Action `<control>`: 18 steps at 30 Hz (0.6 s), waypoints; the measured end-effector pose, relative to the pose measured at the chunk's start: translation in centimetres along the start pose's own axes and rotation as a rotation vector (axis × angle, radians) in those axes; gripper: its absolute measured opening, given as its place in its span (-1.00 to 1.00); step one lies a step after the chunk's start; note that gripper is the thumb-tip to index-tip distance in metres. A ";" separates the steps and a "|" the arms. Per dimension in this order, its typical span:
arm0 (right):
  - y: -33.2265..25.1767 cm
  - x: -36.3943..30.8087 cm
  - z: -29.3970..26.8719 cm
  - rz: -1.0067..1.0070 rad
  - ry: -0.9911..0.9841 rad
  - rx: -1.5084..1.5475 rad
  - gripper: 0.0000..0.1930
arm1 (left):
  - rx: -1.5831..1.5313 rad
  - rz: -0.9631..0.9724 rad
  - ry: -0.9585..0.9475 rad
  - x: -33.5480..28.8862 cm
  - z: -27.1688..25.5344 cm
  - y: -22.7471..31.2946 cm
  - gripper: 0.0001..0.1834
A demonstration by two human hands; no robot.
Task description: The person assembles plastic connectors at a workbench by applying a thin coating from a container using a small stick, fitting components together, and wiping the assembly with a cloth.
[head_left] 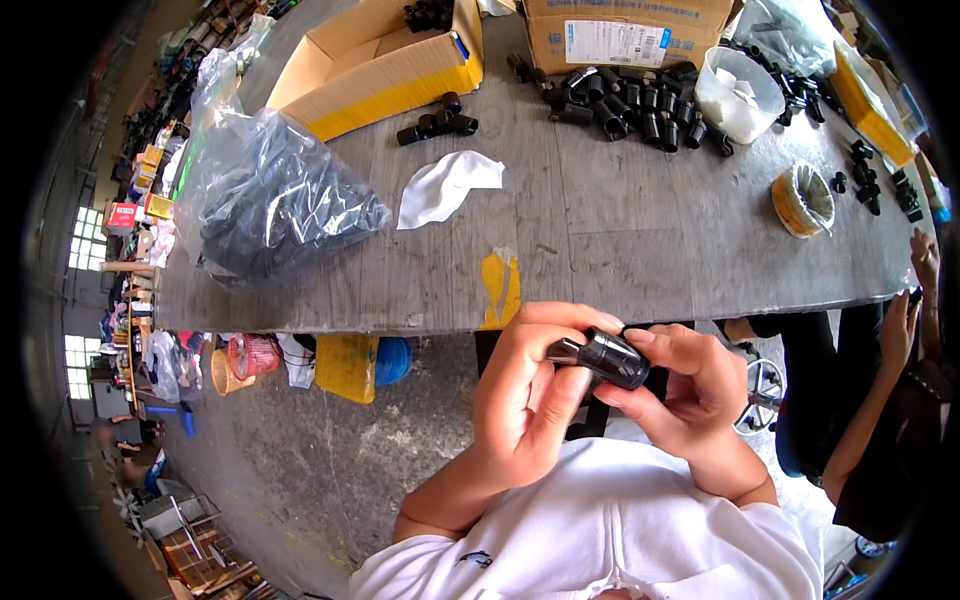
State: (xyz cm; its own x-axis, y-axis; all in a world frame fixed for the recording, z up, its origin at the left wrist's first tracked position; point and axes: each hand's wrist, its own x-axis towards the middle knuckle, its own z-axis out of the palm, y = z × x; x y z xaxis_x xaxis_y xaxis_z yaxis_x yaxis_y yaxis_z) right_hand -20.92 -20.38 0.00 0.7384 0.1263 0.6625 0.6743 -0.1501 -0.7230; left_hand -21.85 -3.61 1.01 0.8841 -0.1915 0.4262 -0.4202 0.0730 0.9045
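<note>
In front of my chest, just off the table's near edge, both hands hold a short black glossy cylindrical part [612,360]. My left hand [530,390] pinches its left end, where a narrower shiny tip sticks out between thumb and fingers. The thumb and fingers of my right hand [690,380] close on its right end. Similar black cylinders lie in a heap [640,105] at the far side of the table, and a small group [437,122] sits by the open carton. A white cloth [450,188] rests crumpled on the grey table [600,240].
A clear plastic bag of dark parts [280,200] stands at the left, beside an open yellow-sided carton [380,90]. Far right are a white tub [738,95] and a small bag-lined round container [803,200]. Another person's arm [880,380] is at the right edge.
</note>
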 end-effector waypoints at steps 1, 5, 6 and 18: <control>0.0 0.4 0.3 -0.103 0.006 -0.081 -0.61 | -0.105 0.046 0.059 0.1 0.7 -0.4 -0.48; 0.9 1.1 -0.2 -0.441 0.049 -0.314 -0.63 | 0.043 0.239 0.237 0.9 1.0 -0.9 0.10; 0.9 1.1 -0.6 -0.494 0.053 -0.388 -0.65 | 0.174 0.243 0.192 1.1 0.8 -0.7 0.08; 0.8 0.2 -0.6 -0.359 0.039 -0.145 -0.57 | 0.050 0.245 0.038 0.5 1.4 -0.7 -0.45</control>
State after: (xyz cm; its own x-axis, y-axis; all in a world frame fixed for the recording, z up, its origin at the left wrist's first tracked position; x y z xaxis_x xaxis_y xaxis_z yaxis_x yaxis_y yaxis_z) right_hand -20.24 -21.06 -0.33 0.4532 0.1590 0.8771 0.8795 -0.2402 -0.4109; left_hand -21.42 -5.09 0.56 0.7612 -0.1368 0.6339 -0.6317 0.0644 0.7725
